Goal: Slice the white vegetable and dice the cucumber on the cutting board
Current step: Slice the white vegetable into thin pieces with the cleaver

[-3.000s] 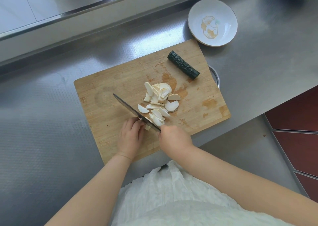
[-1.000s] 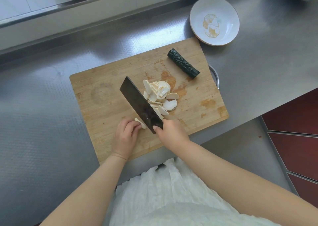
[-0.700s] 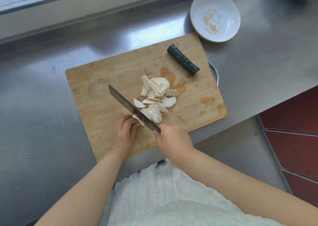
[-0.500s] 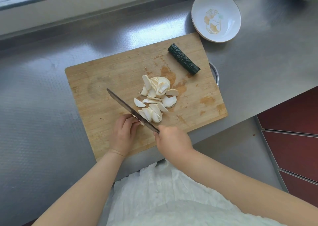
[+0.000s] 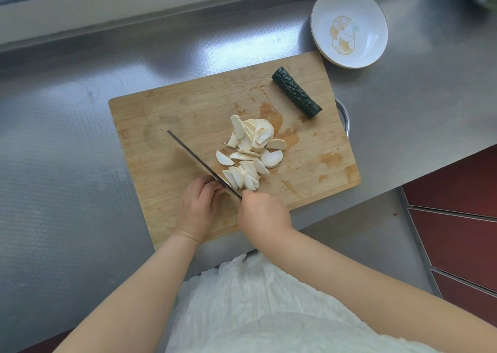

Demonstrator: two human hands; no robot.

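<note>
A: While the right hand (image 5: 265,212) grips the knife (image 5: 200,163), edge down on the cutting board (image 5: 172,116), what is the left hand (image 5: 197,207) doing?

B: Fingers curled beside the blade; what they hold, I cannot tell. White slices (image 5: 251,152) lie just right of the knife, the cucumber (image 5: 295,92) farther back, near the bowl (image 5: 349,27) on the tabletop (image 5: 67,150).

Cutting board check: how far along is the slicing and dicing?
Mostly done: a pile of white slices lies mid cutting board. In hand: the right hand holds the knife edge-down beside the left hand, whose curled fingers hide any remaining piece. Left: the cucumber lies whole, undiced.
</note>
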